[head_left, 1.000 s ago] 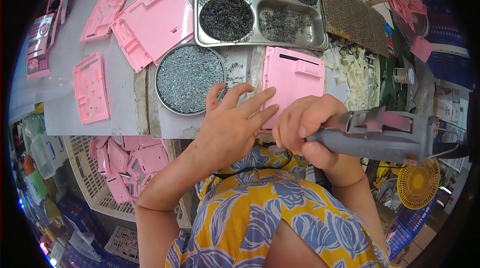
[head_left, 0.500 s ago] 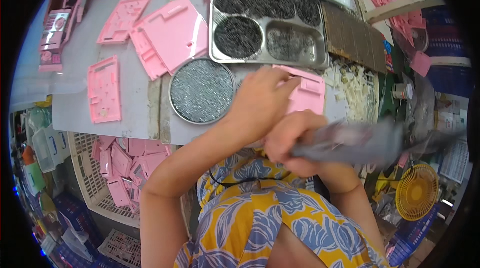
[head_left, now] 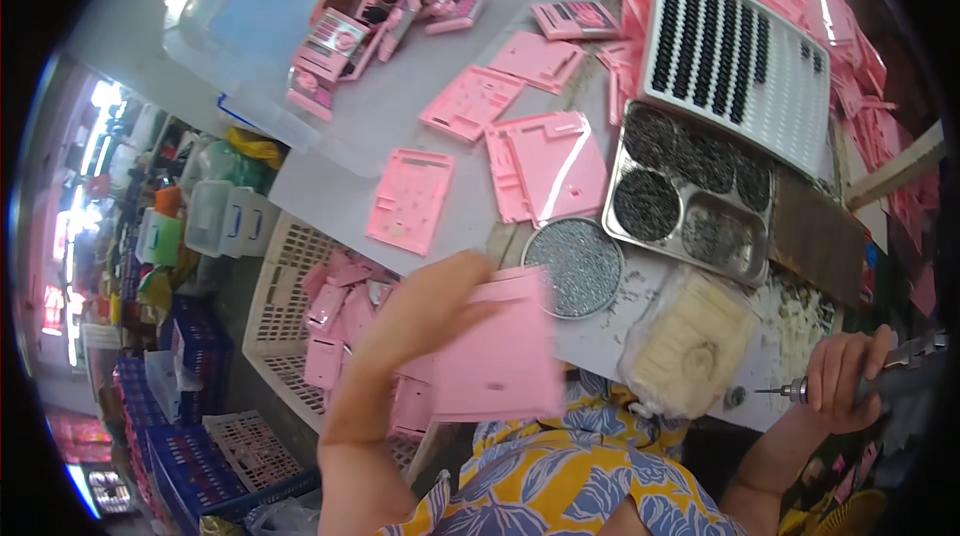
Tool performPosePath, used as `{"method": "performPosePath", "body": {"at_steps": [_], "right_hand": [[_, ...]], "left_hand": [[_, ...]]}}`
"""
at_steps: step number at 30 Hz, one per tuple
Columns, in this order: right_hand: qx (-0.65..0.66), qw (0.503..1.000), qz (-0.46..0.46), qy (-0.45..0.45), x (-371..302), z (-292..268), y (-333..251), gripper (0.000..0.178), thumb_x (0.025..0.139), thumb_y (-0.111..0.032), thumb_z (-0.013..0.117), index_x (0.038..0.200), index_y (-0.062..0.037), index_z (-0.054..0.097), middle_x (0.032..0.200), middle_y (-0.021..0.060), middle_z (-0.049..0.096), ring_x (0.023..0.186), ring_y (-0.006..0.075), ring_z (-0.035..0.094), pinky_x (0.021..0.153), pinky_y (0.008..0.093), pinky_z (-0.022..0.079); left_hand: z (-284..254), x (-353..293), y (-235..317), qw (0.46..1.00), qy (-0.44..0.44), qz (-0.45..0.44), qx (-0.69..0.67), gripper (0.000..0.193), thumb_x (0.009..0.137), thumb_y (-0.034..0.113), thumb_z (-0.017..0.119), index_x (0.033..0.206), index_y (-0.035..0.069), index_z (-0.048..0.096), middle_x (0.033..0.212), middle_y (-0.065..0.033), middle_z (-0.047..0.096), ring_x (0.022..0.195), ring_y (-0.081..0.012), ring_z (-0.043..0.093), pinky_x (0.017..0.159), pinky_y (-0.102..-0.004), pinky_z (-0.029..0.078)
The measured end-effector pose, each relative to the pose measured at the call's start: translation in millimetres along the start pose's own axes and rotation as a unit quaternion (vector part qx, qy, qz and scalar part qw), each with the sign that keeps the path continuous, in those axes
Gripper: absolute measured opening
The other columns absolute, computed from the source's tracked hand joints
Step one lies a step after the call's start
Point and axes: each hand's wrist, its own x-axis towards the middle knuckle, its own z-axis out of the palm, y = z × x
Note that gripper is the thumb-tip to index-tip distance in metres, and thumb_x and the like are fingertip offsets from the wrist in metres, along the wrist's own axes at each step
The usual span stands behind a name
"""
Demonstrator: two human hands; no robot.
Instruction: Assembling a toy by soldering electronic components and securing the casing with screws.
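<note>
My left hand [head_left: 430, 301] is closed on a flat pink plastic panel [head_left: 500, 351]. It holds the panel tilted off the table's front edge, over the cream slatted basket [head_left: 262, 311] of pink plastic parts. Out at the right, my right hand [head_left: 842, 376] is wrapped round an electric screwdriver [head_left: 908, 348], its thin bit pointing left. A round metal dish [head_left: 615, 281] of small silvery screws stands just beyond the panel. Behind it is a steel compartment tray [head_left: 690, 254] with dark small pieces. A yellowish pad in clear plastic [head_left: 690, 341] lies in front of the tray.
Several pink panels [head_left: 410, 201] lie across the grey table [head_left: 330, 191]. A white ribbed tray [head_left: 790, 126] with rows of black pieces stands at the back right. Pale scraps [head_left: 790, 311] lie near the brown board [head_left: 815, 236]. Finished-looking pink cases [head_left: 335, 46] pile up far left.
My left hand has moved left with the pink panel, away from the tray, uncovering the yellowish pad. My right hand has swung right with the screwdriver. The view has turned left.
</note>
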Motion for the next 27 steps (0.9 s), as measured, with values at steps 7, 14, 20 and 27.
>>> {"method": "performPosePath", "body": {"at_steps": [7, 14, 20, 27], "right_hand": [[-0.103, 0.992, 0.061, 0.029, 0, -20, 17, 0.043, 0.09, -0.025, 0.081, 0.103, -0.006, 0.044, 0.05, -0.0013, 0.052, 0.036, 0.0124, 0.049, 0.043, 0.0281, 0.052], [-0.314, 0.933, 0.078, 0.157, -5, -15, 19, 0.07, 0.089, -0.039, 0.081, 0.136, -0.0052, 0.042, 0.069, 0.0028, 0.056, 0.054, 0.0132, 0.055, 0.058, 0.0301, 0.05], [-0.414, 0.873, 0.065, 0.251, -26, -25, -13, 0.094, 0.086, -0.044, 0.08, 0.153, -0.0003, 0.031, 0.086, 0.0053, 0.055, 0.072, 0.0145, 0.056, 0.068, 0.0312, 0.049], [-0.713, 0.622, -0.166, 0.279, -13, -22, 9, 0.073, 0.091, -0.027, 0.066, 0.15, 0.0054, 0.036, 0.137, 0.0224, 0.05, 0.124, 0.0304, 0.053, 0.103, 0.0414, 0.046]], "left_hand": [[-56, 9, -74, 0.988, 0.11, -0.02, 0.106, 0.04, 0.084, 0.027, 0.075, 0.116, 0.006, 0.066, 0.117, -0.0141, 0.065, 0.109, -0.0347, 0.063, 0.096, -0.0437, 0.05], [-99, 296, -260, 0.882, 0.286, -0.239, 0.289, 0.066, 0.087, 0.059, 0.069, 0.142, 0.024, 0.06, 0.167, -0.0231, 0.019, 0.151, -0.0474, 0.024, 0.114, -0.0671, 0.032], [-143, 365, -314, 0.833, 0.266, -0.347, 0.337, 0.086, 0.085, 0.055, 0.072, 0.155, 0.016, 0.043, 0.17, -0.0146, 0.013, 0.156, -0.0397, 0.014, 0.112, -0.0743, 0.026], [-192, 280, -281, 0.852, 0.486, 0.054, 0.189, 0.076, 0.09, 0.024, 0.069, 0.156, 0.002, 0.037, 0.155, -0.0198, 0.043, 0.128, -0.0362, 0.055, 0.1, -0.0476, 0.048]]}}
